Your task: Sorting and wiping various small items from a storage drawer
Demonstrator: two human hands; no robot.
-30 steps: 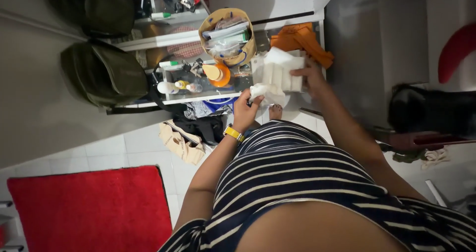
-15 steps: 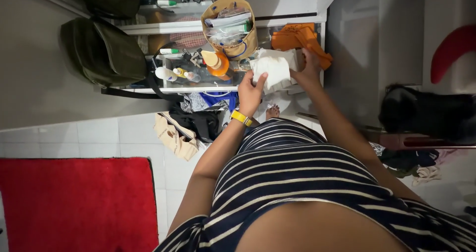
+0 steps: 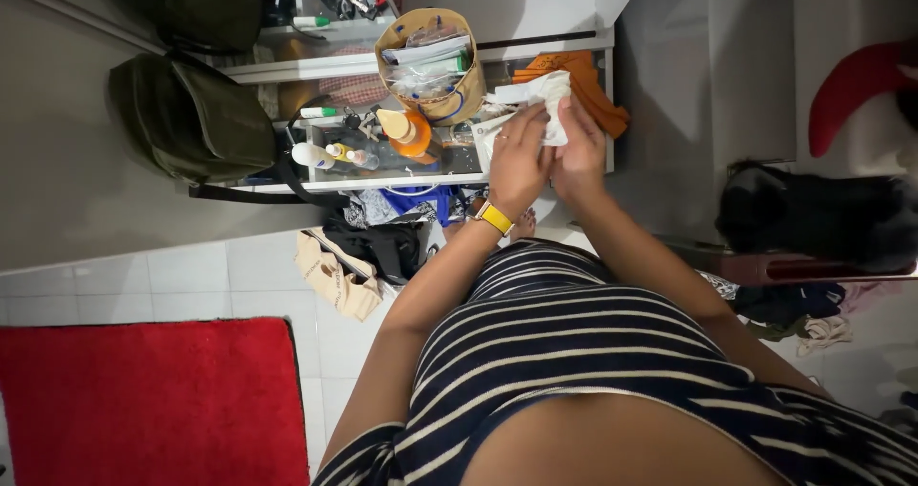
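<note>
Cluttered glass shelf (image 3: 459,161), white-tiled floor (image 3: 191,271)

head view, steeply downward, close

A crowded shelf (image 3: 459,165) stands straight ahead. On its left part, a tan basket (image 3: 432,65), an orange bottle (image 3: 413,134) and small tubes (image 3: 330,153) sit close together, leaving little room between them. An orange cloth (image 3: 585,82) fills the right end. Both hands (image 3: 545,151) occupy the gap between bottle and cloth. Two green bags (image 3: 191,118) block the left side. Open white floor tiles (image 3: 191,271) lie below, beside a red rug (image 3: 153,400).
</note>
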